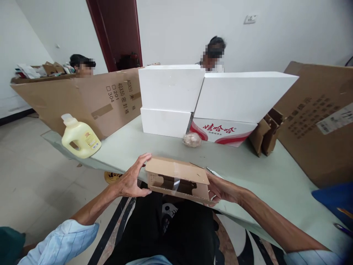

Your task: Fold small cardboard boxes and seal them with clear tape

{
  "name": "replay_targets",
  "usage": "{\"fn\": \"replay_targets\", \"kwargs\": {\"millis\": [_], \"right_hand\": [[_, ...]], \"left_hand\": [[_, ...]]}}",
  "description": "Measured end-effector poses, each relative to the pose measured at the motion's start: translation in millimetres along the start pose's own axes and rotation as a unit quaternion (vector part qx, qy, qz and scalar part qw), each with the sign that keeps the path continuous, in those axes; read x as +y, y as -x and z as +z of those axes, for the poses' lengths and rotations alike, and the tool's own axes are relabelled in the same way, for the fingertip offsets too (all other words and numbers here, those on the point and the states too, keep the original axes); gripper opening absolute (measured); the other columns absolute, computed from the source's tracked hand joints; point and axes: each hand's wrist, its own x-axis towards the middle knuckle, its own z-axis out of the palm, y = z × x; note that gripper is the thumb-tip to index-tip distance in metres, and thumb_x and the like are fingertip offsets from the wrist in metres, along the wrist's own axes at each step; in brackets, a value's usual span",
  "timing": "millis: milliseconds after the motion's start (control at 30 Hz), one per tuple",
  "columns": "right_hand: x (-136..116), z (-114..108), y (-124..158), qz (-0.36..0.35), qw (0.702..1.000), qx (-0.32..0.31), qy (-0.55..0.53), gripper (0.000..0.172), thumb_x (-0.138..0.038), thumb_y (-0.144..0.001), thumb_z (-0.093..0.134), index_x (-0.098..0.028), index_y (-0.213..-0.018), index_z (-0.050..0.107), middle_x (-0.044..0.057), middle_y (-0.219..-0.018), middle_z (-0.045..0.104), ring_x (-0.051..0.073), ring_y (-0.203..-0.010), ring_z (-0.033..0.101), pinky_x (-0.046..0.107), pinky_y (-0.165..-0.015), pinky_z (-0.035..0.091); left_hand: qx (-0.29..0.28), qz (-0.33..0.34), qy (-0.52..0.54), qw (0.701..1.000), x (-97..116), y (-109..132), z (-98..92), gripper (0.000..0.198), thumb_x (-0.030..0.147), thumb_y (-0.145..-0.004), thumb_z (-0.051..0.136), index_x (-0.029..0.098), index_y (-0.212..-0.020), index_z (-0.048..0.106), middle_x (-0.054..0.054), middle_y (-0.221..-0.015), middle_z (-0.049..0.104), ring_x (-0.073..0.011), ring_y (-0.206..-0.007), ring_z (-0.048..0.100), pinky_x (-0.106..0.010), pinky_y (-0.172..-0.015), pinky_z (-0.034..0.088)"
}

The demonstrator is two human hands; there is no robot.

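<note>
I hold a small brown cardboard box (pixel 178 178) at the near edge of the pale table (pixel 261 173). Clear tape runs across its top flap and its front face has cut-out openings. My left hand (pixel 131 179) grips the box's left end, fingers curled over the top corner. My right hand (pixel 220 188) clasps the right end from below and behind. A pair of scissors (pixel 213 171) lies on the table just behind my right hand, partly hidden.
A yellow detergent bottle (pixel 79 137) stands at the table's left end. White foam boxes (pixel 171 99) and a red-printed carton (pixel 223 132) are stacked at the back, with a wrapped lump (pixel 192 140) before them. Large cardboard sheets (pixel 320 117) flank them. Two people sit behind.
</note>
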Motion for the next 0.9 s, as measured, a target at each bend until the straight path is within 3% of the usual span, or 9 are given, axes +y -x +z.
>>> {"fn": "replay_targets", "kwargs": {"millis": [133,233,300,367,433,500,633,767,900], "right_hand": [[-6,4,2,0.01,0.997,0.052,0.056,0.098,-0.097,-0.092,0.026,-0.015,-0.117,0.073,0.018,-0.106,0.079,0.021,-0.074,0.077,0.03,-0.067,0.06],[-15,6,5,-0.057,0.967,0.187,0.166,0.093,-0.098,-0.087,0.041,-0.015,-0.111,0.076,0.019,-0.108,0.079,0.024,-0.08,0.076,0.035,-0.073,0.061],[-21,13,8,-0.169,0.905,0.312,0.233,0.084,-0.094,-0.087,0.05,-0.018,-0.11,0.077,0.017,-0.114,0.078,0.029,-0.092,0.075,0.041,-0.081,0.062],[-26,26,12,-0.304,0.812,0.414,0.276,0.069,-0.084,-0.093,0.054,-0.022,-0.114,0.075,0.014,-0.12,0.075,0.031,-0.104,0.073,0.044,-0.091,0.061],[-29,41,15,-0.408,0.73,0.448,0.316,0.053,-0.071,-0.099,0.058,-0.024,-0.121,0.072,0.013,-0.127,0.071,0.03,-0.113,0.07,0.045,-0.099,0.059],[-30,54,14,-0.456,0.691,0.429,0.36,0.045,-0.061,-0.1,0.064,-0.026,-0.128,0.07,0.012,-0.133,0.067,0.029,-0.118,0.068,0.045,-0.103,0.057],[-30,58,1,-0.445,0.699,0.387,0.404,0.044,-0.055,-0.102,0.065,-0.028,-0.137,0.064,0.012,-0.137,0.063,0.03,-0.125,0.066,0.046,-0.105,0.057],[-37,51,-8,-0.428,0.714,0.383,0.4,0.044,-0.054,-0.1,0.065,-0.028,-0.136,0.064,0.012,-0.135,0.065,0.031,-0.126,0.064,0.048,-0.107,0.055],[-46,49,-10,-0.416,0.698,0.397,0.426,0.039,-0.047,-0.098,0.065,-0.026,-0.132,0.064,0.011,-0.124,0.07,0.032,-0.118,0.064,0.048,-0.1,0.055]], "left_hand": [[0.013,0.014,-0.016,1.0,0,-3,3.4,0.121,0.024,-0.068,0.09,0.028,-0.168,0.021,-0.018,-0.167,0.037,-0.0412,-0.158,0.039,-0.061,-0.129,0.04],[0.014,-0.019,-0.017,1.0,-1,-8,2.2,0.117,0.024,-0.067,0.09,0.028,-0.164,0.025,-0.016,-0.16,0.045,-0.0392,-0.151,0.048,-0.057,-0.126,0.044],[0.012,-0.042,-0.014,0.999,-1,-11,-0.5,0.114,0.025,-0.067,0.091,0.027,-0.162,0.027,-0.016,-0.16,0.046,-0.0388,-0.149,0.05,-0.056,-0.125,0.044],[0.011,-0.062,-0.007,0.998,1,-17,-3.6,0.111,0.027,-0.067,0.091,0.025,-0.159,0.029,-0.017,-0.16,0.046,-0.039,-0.149,0.05,-0.056,-0.124,0.045],[0.009,-0.082,0.002,0.997,3,-23,-6.5,0.107,0.028,-0.067,0.091,0.024,-0.156,0.032,-0.017,-0.159,0.048,-0.0389,-0.148,0.051,-0.055,-0.123,0.045],[0.01,-0.098,0.01,0.995,6,-30,-8.6,0.104,0.029,-0.067,0.092,0.024,-0.153,0.033,-0.018,-0.158,0.049,-0.039,-0.147,0.052,-0.056,-0.122,0.045],[0.015,-0.111,0.025,0.993,9,-43,-9.7,0.102,0.03,-0.067,0.092,0.023,-0.151,0.034,-0.019,-0.157,0.05,-0.0392,-0.148,0.051,-0.057,-0.123,0.044],[0.022,-0.11,0.025,0.993,9,-50,-8.9,0.101,0.033,-0.068,0.092,0.022,-0.15,0.034,-0.02,-0.153,0.053,-0.0387,-0.145,0.054,-0.058,-0.122,0.045],[0.024,-0.105,0.007,0.994,7,-52,-8.6,0.096,0.035,-0.072,0.09,0.024,-0.15,0.035,-0.019,-0.151,0.053,-0.0389,-0.141,0.057,-0.059,-0.116,0.051]]}}
